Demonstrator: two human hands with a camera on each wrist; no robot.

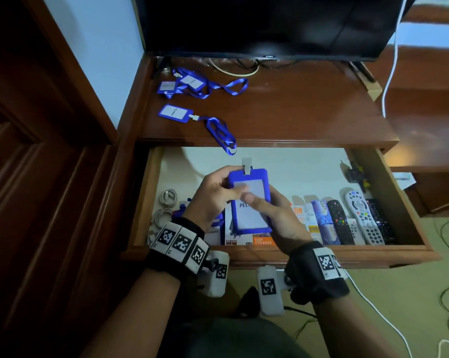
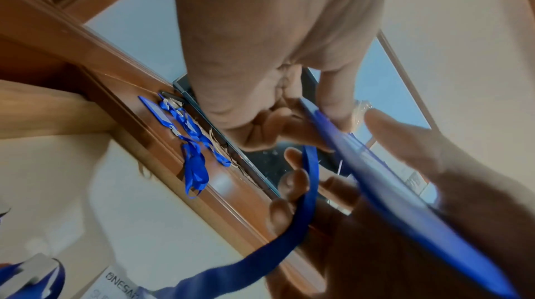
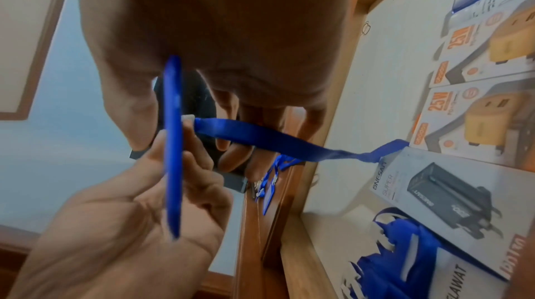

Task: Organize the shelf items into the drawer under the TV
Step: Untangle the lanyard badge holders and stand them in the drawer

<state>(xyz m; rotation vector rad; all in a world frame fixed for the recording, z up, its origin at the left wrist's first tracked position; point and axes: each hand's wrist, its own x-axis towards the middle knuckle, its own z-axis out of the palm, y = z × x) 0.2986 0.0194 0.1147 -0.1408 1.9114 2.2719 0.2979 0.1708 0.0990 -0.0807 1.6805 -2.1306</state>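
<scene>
Fingers of your left hand [image 1: 216, 193] and right hand [image 1: 272, 215] both pinch one blue badge holder [image 1: 249, 200] above the open drawer [image 1: 151, 192] — its strap [image 3: 278, 139] trails down inside. You look midway through stowing it; next, lower it beside the boxes [image 1: 263, 240] — three more badges [image 1: 175, 113] wait on the shelf [image 1: 308, 109].

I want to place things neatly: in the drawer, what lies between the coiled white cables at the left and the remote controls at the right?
In the head view, boxed chargers stand in a row between the cables and the remotes; the hands hide part of it.
</scene>
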